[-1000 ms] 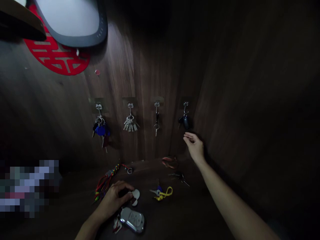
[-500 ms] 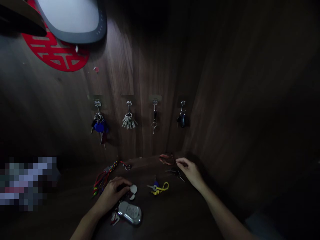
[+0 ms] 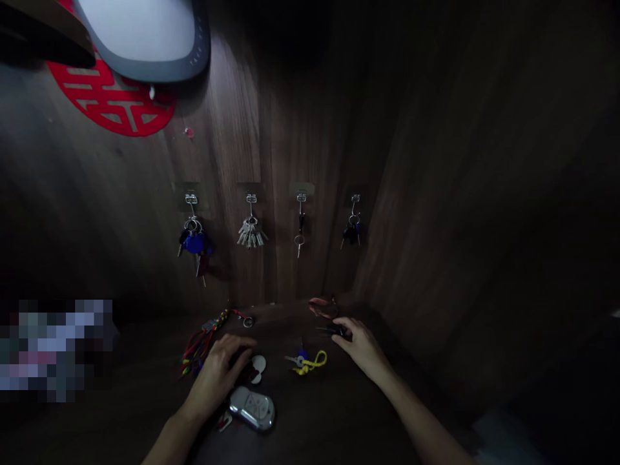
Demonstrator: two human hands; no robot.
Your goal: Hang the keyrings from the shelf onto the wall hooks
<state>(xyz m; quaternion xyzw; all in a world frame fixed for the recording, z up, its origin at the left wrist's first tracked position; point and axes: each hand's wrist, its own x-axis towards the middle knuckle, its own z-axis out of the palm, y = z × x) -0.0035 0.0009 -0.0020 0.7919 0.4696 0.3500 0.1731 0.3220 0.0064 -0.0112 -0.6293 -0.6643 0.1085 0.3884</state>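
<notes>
My right hand (image 3: 357, 345) is at the back right of the dark wooden surface, thumb and fingers closed around a black key (image 3: 333, 329). Just behind it lies a reddish cord loop (image 3: 322, 307). On the left, my left hand (image 3: 220, 365) holds nothing, its thumb and fingers apart. Beside its thumb is a white round tag (image 3: 258, 367), and nearer to me sits a silver remote fob (image 3: 252, 408). Between the hands rests a key with a yellow braided cord (image 3: 311, 363). A multicoloured braided lanyard (image 3: 206, 332) lies behind my left hand, partly covered by it.
Several key sets hang on wall hooks: a bunch with blue tags (image 3: 194, 243), plain silver keys (image 3: 251, 232), a single key (image 3: 299, 245) and dark keys (image 3: 352, 231). Above are a red cut-out ornament (image 3: 116, 106) and a grey-rimmed white object (image 3: 145, 32).
My right hand has moved down from near the cord loop and closed on the black key. My left hand's fingers have lifted off the white tag. The rightmost hanging keys have turned.
</notes>
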